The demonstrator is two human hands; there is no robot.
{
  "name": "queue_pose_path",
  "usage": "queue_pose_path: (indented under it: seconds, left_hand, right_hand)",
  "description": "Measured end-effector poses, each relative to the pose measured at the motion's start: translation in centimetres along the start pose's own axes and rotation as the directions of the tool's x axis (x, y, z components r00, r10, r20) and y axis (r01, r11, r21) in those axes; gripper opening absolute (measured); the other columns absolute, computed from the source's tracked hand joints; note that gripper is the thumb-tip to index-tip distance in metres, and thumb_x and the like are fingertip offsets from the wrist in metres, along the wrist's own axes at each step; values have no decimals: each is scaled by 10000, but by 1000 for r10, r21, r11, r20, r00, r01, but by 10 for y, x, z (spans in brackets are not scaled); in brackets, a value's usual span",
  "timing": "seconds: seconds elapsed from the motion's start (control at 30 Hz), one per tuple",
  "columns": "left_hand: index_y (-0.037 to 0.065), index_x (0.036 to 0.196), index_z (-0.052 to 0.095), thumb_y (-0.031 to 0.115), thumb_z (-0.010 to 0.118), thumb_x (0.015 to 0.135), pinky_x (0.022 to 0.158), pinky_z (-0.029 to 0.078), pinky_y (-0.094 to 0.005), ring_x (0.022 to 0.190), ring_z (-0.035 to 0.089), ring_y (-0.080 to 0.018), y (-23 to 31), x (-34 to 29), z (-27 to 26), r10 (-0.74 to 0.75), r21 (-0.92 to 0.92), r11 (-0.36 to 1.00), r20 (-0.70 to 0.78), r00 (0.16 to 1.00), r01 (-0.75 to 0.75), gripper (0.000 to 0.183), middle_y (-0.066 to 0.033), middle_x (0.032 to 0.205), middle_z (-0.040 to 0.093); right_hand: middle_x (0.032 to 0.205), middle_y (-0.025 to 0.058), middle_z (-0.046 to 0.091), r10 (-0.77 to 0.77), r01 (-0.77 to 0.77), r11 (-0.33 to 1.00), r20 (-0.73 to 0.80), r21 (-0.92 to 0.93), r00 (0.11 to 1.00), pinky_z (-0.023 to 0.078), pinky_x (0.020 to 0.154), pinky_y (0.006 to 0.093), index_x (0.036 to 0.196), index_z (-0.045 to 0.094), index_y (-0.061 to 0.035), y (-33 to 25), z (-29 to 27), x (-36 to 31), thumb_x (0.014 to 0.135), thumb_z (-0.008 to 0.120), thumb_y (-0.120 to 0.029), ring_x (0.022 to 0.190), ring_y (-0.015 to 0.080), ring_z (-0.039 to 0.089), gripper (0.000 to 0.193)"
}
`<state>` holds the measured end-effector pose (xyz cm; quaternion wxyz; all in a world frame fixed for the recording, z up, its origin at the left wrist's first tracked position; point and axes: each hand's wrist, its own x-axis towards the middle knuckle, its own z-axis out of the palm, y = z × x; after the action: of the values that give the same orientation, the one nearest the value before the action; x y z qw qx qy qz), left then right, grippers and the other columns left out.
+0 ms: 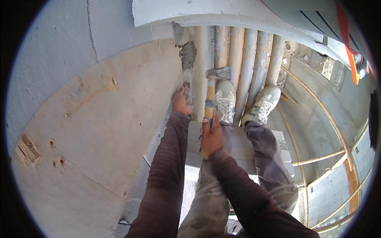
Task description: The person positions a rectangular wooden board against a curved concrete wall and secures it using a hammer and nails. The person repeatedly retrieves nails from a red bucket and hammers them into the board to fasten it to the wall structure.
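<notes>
My right hand (pixel 211 137) grips the yellow-and-black handle of a hammer (pixel 214 85), whose grey steel head points up near the wall edge. My left hand (pixel 181 101) rests against the right edge of a large plywood board (pixel 107 131) fixed on a grey block wall; something small may be pinched in its fingers, but I cannot tell. Both forearms wear dark maroon sleeves. Just above the left hand is a rough patch of mortar (pixel 188 55).
My two dusty white shoes (pixel 225 101) (pixel 262 104) stand on round wooden scaffold poles (pixel 248 59). A grey block (pixel 242 144) lies under my knees. Metal scaffold tubes (pixel 317 158) run at the right, with a drop below. A concrete ledge (pixel 206 14) overhangs above.
</notes>
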<state>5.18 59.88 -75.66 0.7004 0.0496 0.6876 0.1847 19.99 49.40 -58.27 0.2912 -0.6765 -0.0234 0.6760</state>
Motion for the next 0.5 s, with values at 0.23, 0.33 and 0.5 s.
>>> queue_pose_path:
  seconds: [0.23,0.33,0.5]
  left_hand:
    - [34,1496,343,457,448,1026,1140,222,-550,1416,339,-288,20,-58,62,-166,207,956,-200,966,208,641,-141,1541,382]
    - [3,1414,462,421,518,1007,1114,294,-480,1354,411,-252,22,-120,85,40,368,929,-234,971,50,587,-146,1435,493]
    - [-60,1196,621,248,572,1005,1018,415,-322,1127,578,-187,54,-277,207,394,483,775,138,909,-409,365,-140,1188,643]
  right_hand:
    - [662,14,515,58,-60,987,19,151,998,434,419,280,1486,326,-75,-21,-27,-7,1029,510,-237,468,107,498,518]
    - [672,22,531,146,-127,965,-70,229,987,441,424,285,1365,422,-29,-22,-27,-9,1027,517,-242,471,110,504,410]
    - [675,64,558,-458,430,889,-250,-160,853,437,447,316,1149,506,-14,41,-25,20,1011,526,-237,517,152,567,263]
